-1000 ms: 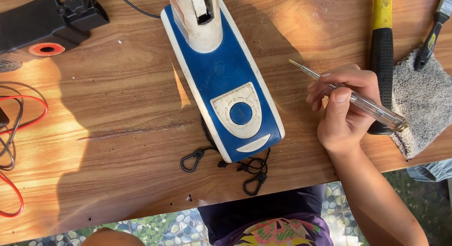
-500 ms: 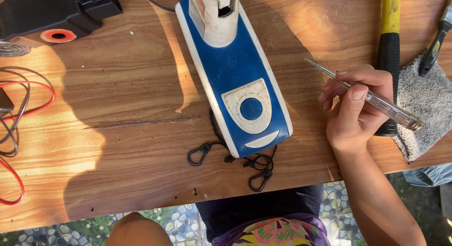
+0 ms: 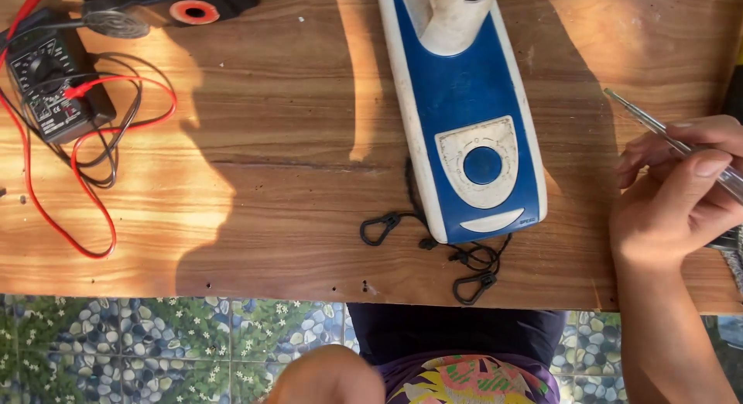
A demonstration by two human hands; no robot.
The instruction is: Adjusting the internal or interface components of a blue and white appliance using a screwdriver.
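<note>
At right, the right hand [image 3: 681, 195] pinches a screwdriver [image 3: 665, 137], handle cut off; left hand unseen.

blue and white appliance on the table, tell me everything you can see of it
The blue and white appliance is a long, rounded plastic body lying flat on the wooden table, running from the top edge toward the person. Its top is blue with a scuffed white rim, a white upright part at the far end, and a white panel with a round blue button. Black cords with clips trail from under its near end. No hand touches it.
</note>
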